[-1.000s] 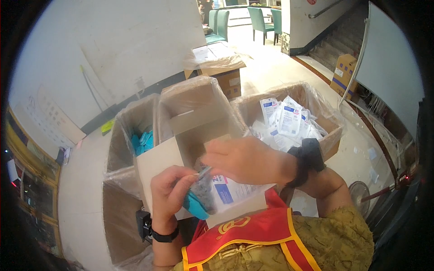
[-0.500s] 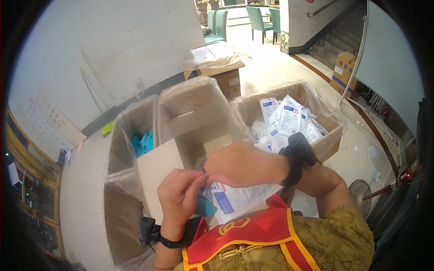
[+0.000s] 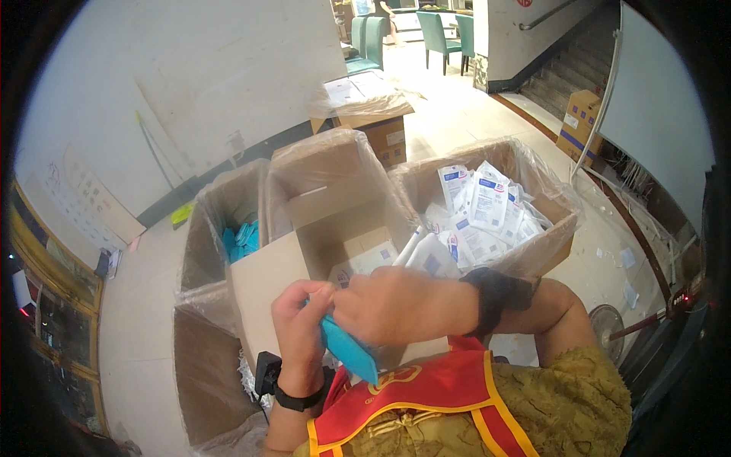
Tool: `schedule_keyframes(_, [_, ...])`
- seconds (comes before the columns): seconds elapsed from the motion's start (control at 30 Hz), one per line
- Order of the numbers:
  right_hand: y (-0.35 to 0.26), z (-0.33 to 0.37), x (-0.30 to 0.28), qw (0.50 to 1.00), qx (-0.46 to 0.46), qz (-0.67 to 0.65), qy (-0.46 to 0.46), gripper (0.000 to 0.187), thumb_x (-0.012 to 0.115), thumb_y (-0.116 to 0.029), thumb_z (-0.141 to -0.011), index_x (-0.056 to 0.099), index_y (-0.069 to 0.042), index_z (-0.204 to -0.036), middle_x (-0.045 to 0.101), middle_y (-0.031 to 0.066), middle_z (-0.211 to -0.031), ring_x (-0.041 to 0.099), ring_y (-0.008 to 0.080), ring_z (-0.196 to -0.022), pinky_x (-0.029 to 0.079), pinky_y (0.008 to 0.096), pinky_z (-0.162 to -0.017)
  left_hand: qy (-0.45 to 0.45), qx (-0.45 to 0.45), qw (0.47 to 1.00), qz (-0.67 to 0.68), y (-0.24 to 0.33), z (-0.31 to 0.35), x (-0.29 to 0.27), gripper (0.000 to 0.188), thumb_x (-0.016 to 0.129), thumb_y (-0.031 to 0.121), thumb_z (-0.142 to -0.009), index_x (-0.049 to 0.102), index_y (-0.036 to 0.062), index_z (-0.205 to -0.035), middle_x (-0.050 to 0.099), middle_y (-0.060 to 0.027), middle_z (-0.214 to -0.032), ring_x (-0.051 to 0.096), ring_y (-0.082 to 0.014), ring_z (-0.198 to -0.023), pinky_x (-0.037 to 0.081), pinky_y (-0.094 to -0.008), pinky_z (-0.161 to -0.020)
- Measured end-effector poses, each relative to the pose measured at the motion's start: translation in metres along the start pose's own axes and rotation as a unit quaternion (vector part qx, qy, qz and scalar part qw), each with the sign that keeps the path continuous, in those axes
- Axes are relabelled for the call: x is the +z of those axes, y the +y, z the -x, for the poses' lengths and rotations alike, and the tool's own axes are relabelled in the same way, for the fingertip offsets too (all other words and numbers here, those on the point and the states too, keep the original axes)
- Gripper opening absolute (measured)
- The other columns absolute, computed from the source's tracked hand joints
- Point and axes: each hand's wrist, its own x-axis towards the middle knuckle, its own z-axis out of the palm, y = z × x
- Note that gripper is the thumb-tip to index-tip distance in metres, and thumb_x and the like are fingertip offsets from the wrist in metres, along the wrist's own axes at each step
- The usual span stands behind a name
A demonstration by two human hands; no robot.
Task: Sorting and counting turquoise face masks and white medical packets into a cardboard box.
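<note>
Two hands worked close to the chest over an open small box (image 3: 335, 228). The left hand (image 3: 301, 324) was raised with its fingers curled and pinched onto the upper edge of one blue packet (image 3: 346, 352); the right hand (image 3: 400, 305) lay across from the right, palm down, fingers closed over the same packet, so both gripped it. The packet hung tilted between them, just above the red sash (image 3: 426, 388). One dark band sat on each wrist. Four plastic-lined cartons stood around: one on the left (image 3: 221, 228) holding a heap of blue packets, one in the middle behind the small box, one on the right (image 3: 548, 206) piled with white pouches (image 3: 487, 202), too many and overlapped to count, maybe a dozen showing, and one at lower left (image 3: 205, 381). A fifth carton (image 3: 377, 126) stood farther back by the wall. Two green chairs (image 3: 438, 30) stood at the far end.
</note>
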Motion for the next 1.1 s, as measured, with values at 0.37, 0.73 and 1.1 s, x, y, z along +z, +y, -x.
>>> schedule_keyframes(0.37, [-0.029, 0.003, -0.037, 0.98, -0.105, -0.164, -0.035, 0.015, 0.058, -0.019, -0.077, 0.056, -0.005, -0.082, 0.053, 0.0062, -0.081, 0.057, 0.0214, -0.072, 0.049, 0.0302, -0.056, 0.098, 0.0, 0.994, -0.046, -0.031, -0.059, -0.041, 0.009, 0.066, 0.011, -0.085, 0.065, 0.0029, -0.081, 0.061, 0.0013, -0.075, 0.054, -0.0068, -0.068, 0.042, -0.0224, -0.061])
schedule_keyframes(0.73, [0.039, 0.037, -0.028, 0.97, 0.143, -0.156, 0.119, 0.016, 0.072, -0.014, -0.079, 0.058, -0.007, -0.078, 0.053, 0.0068, -0.07, 0.058, 0.0248, -0.063, 0.046, 0.0339, -0.054, 0.118, 0.168, 0.927, -0.315, 0.018, -0.042, -0.058, 0.026, 0.068, 0.005, -0.08, 0.066, 0.0056, -0.106, 0.065, -0.0013, -0.089, 0.057, -0.0088, -0.077, 0.042, -0.0218, -0.067])
schedule_keyframes(1.1, [0.027, 0.025, -0.014, 0.982, 0.092, -0.152, 0.056, 0.015, 0.066, -0.017, -0.08, 0.054, -0.009, -0.079, 0.051, 0.0066, -0.076, 0.058, 0.0246, -0.074, 0.046, 0.036, -0.058, -0.265, 0.17, 0.898, -0.306, 0.02, -0.008, 0.0, 0.029, 0.068, 0.011, -0.079, 0.067, 0.0081, -0.108, 0.065, -0.0103, -0.087, 0.06, -0.024, -0.072, 0.046, -0.0301, -0.065])
